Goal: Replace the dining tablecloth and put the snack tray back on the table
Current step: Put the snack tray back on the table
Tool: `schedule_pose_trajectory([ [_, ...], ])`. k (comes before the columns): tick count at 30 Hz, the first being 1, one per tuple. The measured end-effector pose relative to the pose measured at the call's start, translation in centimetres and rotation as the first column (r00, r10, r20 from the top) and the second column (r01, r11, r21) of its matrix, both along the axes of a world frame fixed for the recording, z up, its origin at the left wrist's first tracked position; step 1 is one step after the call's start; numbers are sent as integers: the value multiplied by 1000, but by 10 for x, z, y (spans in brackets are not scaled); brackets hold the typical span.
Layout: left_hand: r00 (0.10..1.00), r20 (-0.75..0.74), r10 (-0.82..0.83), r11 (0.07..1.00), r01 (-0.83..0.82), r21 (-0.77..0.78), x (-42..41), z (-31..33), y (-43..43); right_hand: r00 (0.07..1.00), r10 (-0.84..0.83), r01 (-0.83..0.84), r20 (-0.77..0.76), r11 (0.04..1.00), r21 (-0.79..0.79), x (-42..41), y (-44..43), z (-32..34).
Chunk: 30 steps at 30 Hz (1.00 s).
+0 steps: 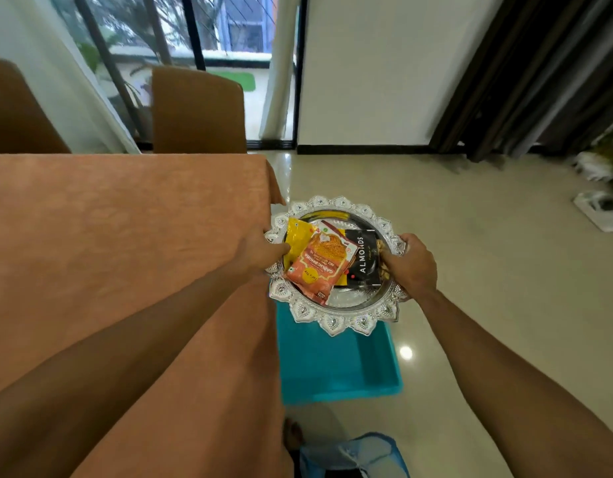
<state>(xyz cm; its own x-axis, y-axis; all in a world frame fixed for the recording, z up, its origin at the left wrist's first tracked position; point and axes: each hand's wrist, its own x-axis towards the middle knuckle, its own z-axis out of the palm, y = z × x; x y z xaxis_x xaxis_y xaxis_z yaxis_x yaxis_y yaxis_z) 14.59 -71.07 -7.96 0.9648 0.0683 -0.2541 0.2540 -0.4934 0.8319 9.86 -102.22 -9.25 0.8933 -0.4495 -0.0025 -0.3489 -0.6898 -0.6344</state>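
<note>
Two brown fabric-backed chairs (pixel 198 108) far left behind the tabletop, which is covered by a rust-orange tablecloth (pixel 125 219), matte woven texture, draped over the right edge. Left hand (pixel 260 251) curled on the left rim of a round silver tray (pixel 336 326), shiny metal with an embossed petal-scalloped rim. The tray is held level, off the tabletop just past its right edge, above a turquoise rectangular plastic bin (pixel 332 367). In the tray: glossy yellow foil packet (pixel 296 232), orange crinkly snack packet (pixel 318 263) overlapping it, and a matte black almonds pouch (pixel 365 260). Right hand (pixel 410 263) wraps the right rim, fingers closed around it. Glossy beige tile floor (pixel 470 236), with dark pleated curtains (pixel 539 63) far right.
</note>
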Motion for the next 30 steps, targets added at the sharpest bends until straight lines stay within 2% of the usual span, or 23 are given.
schedule_pose_trajectory([
  [7,986,28,163,984,-161,-78,-104,81,113,977,215,-213,12,974,-72,-55,103,76],
  [12,952,45,304,953,-304,-3,-199,113,219,913,409,-407,11,910,-80,-93,215,109],
  [20,855,28,518,851,-518,91,-313,112,344,754,656,-655,38,755,-32,-134,365,100],
  [26,801,-10,599,790,-588,173,-342,99,396,705,708,-709,32,705,18,-132,431,82],
  [30,796,10,605,785,-599,159,-341,93,417,718,696,-696,7,717,33,-131,455,73],
])
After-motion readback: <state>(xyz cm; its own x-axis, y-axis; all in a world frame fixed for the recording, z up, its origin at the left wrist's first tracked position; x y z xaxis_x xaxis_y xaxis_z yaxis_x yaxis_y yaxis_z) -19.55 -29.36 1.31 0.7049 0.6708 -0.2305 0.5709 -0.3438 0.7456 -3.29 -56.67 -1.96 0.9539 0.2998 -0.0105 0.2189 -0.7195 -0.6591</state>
